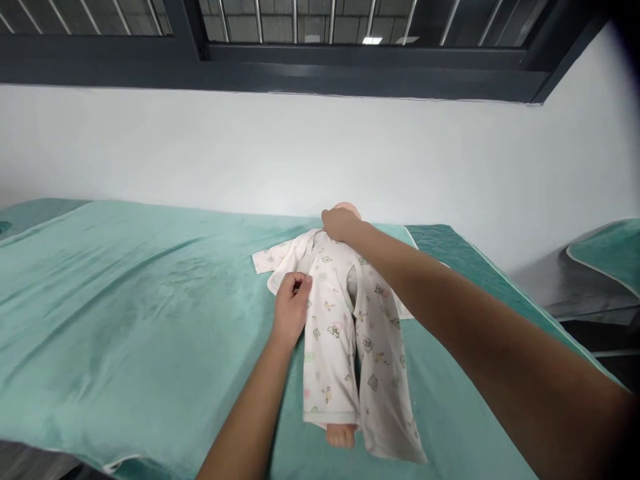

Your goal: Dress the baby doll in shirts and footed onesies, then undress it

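Note:
A baby doll (346, 207) lies on its back or front, I cannot tell which, on a green sheet (165, 333). It wears a white printed baby shirt (277, 256) and white printed baby trousers (333, 333) that reach high up its body. One foot (341, 435) pokes out of the left trouser leg; the right leg's end looks flat. With thumb and fingers closed, my left hand (291, 308) pinches the left edge of the trousers. My right hand (343, 223) is curled at the doll's neck, over the shirt's top, covering part of the head; what its fingers grip is hidden.
Behind the bed rises a white wall (200, 147), with a dark window frame (350, 73) and metal bars above. A darker green quilted cover (440, 243) shows at the right. Farther right is another green-covered surface (610, 250). The sheet's front edge hangs at lower left.

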`<action>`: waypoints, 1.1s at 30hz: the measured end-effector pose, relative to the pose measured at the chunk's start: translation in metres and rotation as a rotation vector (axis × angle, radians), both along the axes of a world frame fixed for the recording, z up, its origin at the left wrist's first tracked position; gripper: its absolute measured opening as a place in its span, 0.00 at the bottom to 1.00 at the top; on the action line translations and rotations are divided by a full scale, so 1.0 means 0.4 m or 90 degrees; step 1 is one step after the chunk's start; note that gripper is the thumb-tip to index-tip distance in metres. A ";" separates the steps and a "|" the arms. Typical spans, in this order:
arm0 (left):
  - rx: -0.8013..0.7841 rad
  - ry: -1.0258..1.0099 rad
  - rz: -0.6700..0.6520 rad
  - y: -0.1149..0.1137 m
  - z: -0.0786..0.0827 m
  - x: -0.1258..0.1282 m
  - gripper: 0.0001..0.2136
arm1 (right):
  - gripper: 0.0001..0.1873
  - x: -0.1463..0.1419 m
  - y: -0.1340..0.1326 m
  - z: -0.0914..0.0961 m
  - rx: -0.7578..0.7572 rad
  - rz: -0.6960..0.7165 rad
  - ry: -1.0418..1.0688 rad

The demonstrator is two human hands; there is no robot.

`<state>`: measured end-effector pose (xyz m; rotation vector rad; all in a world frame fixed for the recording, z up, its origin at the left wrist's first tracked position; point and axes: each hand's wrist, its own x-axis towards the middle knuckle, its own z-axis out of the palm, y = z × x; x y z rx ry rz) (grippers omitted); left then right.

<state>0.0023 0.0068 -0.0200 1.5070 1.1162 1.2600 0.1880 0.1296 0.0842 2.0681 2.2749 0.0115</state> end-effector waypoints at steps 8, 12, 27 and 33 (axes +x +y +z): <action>-0.029 0.013 -0.075 -0.013 0.011 0.001 0.15 | 0.19 0.019 -0.002 0.005 -0.065 0.017 0.041; -0.015 0.004 -0.102 -0.009 0.001 0.003 0.14 | 0.21 0.009 0.012 0.018 -0.105 0.031 0.036; 0.000 0.051 -0.130 -0.018 0.005 -0.002 0.15 | 0.13 -0.067 0.006 -0.002 -0.048 -0.022 -0.034; 0.010 0.014 -0.090 -0.020 0.007 -0.009 0.15 | 0.14 -0.064 -0.004 -0.015 -0.023 -0.075 0.032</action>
